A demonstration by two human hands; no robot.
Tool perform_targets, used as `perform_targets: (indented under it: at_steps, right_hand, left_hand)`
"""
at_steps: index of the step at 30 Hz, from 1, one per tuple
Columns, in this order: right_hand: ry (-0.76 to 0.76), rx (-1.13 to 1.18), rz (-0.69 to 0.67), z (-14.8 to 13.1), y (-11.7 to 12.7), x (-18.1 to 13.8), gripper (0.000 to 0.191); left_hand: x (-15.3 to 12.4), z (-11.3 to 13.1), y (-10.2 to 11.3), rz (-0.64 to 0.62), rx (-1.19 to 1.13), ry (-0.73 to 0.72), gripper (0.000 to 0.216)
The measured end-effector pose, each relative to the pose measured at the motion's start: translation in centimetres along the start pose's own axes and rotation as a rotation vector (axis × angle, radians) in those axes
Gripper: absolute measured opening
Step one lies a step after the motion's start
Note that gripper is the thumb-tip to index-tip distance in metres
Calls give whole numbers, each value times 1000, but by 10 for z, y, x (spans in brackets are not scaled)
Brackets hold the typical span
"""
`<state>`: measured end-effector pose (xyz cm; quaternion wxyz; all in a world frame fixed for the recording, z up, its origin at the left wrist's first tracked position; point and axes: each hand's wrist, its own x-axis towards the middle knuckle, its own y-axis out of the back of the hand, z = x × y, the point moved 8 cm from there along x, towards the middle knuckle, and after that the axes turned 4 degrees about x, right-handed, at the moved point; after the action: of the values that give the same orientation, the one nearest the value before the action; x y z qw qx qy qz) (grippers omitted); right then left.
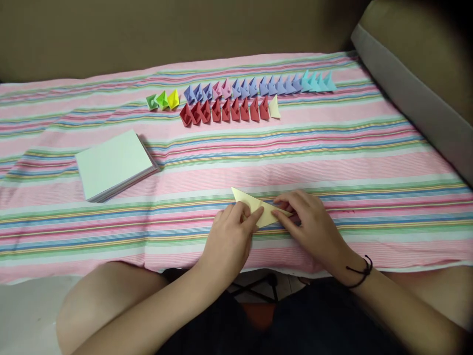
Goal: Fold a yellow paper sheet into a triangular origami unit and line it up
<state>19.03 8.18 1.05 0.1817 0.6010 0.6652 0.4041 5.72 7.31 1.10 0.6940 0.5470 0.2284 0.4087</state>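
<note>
A pale yellow sheet of paper [266, 216], folded into a triangle, lies over the striped cloth close to the front edge. My left hand [233, 231] is closed on its left part, with a fingertip pressing near the middle. My right hand [308, 222] pinches the right corner between thumb and fingers. Fingers of both hands cover parts of the paper's edges. Beyond it stands a row of small folded red papers [225, 111], ending at the right in a cream one [274, 107].
Behind the red row runs another of blue, pink, purple and turquoise folded papers [271, 86]. Green and yellow pieces [162, 100] stand at its left. A stack of paper [114, 165] lies on the striped cloth [207, 170] at the left. A cushioned armrest [414, 93] borders the right.
</note>
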Motion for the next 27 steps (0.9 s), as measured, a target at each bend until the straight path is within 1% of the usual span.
perform_targets:
  at_steps: [5, 8, 11, 15, 17, 20, 23, 27]
  right_hand:
    - [137, -76, 41, -10, 0, -4, 14]
    - [222, -116, 54, -17, -2, -9, 19]
    - [288, -145, 15, -24, -10, -12, 26]
    - [279, -179, 4, -29, -13, -12, 29]
    - [281, -190, 11, -33, -13, -12, 30]
    - [301, -197, 25, -39, -11, -15, 30]
    - [343, -129, 16, -44, -11, -19, 28]
    - [369, -41, -21, -47, -13, -23, 29]
  left_hand:
    - [4, 0, -3, -67, 53, 19, 41]
    - [4, 1, -3, -65, 88, 21, 41]
    - [1, 4, 1, 9, 123, 18, 38]
    - [-7, 14, 14, 172, 269, -37, 19]
    - [-11, 23, 19, 208, 319, -76, 20]
    - [-18, 34, 23, 234, 358, -93, 26]
    - [-26, 43, 23, 221, 371, -100, 32]
    - [-37, 49, 13, 129, 375, -94, 35]
